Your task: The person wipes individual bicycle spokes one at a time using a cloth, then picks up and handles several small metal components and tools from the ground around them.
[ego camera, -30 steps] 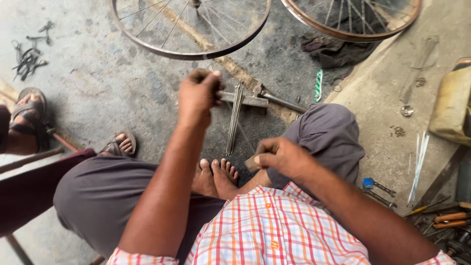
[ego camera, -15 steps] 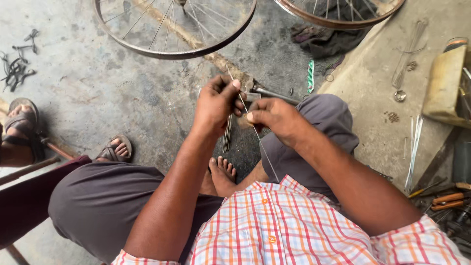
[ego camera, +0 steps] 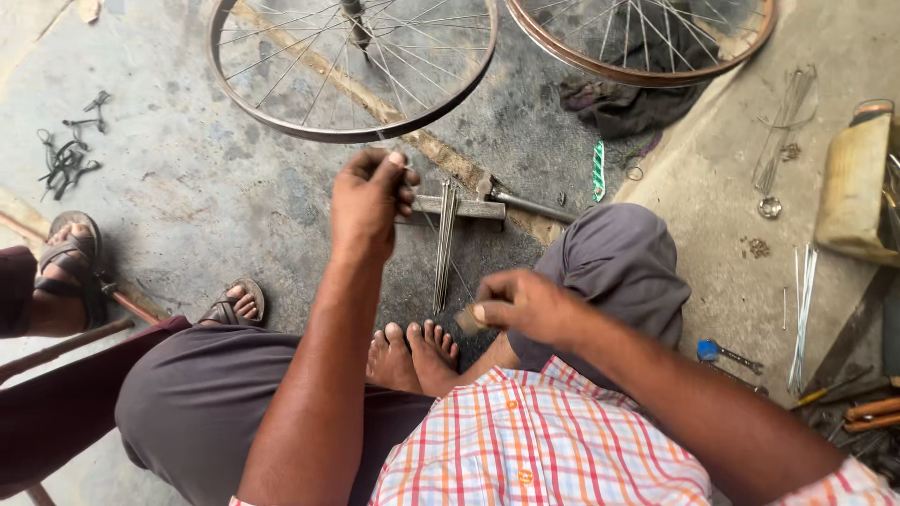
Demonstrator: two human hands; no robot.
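While I watch centre frame, left hand (ego camera: 370,197) is pinched shut at the fingertips, apparently on the top end of a thin wire spoke; too fine to confirm. Right hand (ego camera: 525,305) is loosely curled, thumb and finger nipping a small tan piece (ego camera: 467,320), kind unclear. Bundle of straight steel spokes (ego camera: 444,245) lies on rough grey concrete between the hands, across a flat metal bar (ego camera: 457,207). Two rusty spoked rims, upper centre (ego camera: 272,120) and upper right (ego camera: 600,66). Loose bright spokes (ego camera: 802,314) right. Another person's sandalled foot (ego camera: 66,267) left.
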